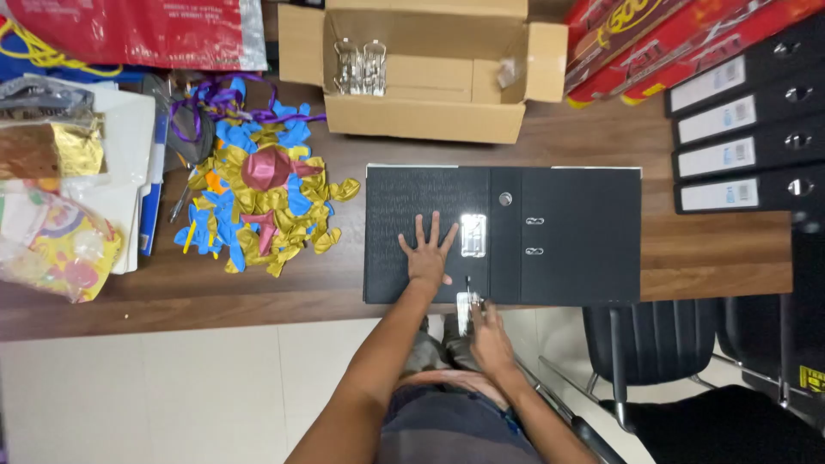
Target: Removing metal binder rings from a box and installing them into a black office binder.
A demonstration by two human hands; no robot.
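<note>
An open black lever-arch binder (567, 232) lies flat on the brown wooden table (713, 258), its near edge at the table's near edge. The left hand (427, 253) rests on the binder's left cover with fingers spread and palm down, gripping nothing, apparently pressing the cover flat. The right hand (488, 331), at the near edge by the spine, is curled around a small metal clip piece (467, 302), pinching it. Left of the binder sits a heap of uninflated blue, gold and pink balloons (262, 202). Beyond it stands an open cardboard box (421, 116) holding shiny metal parts. At the far right, closed black binders (739, 137) lie stacked.
</note>
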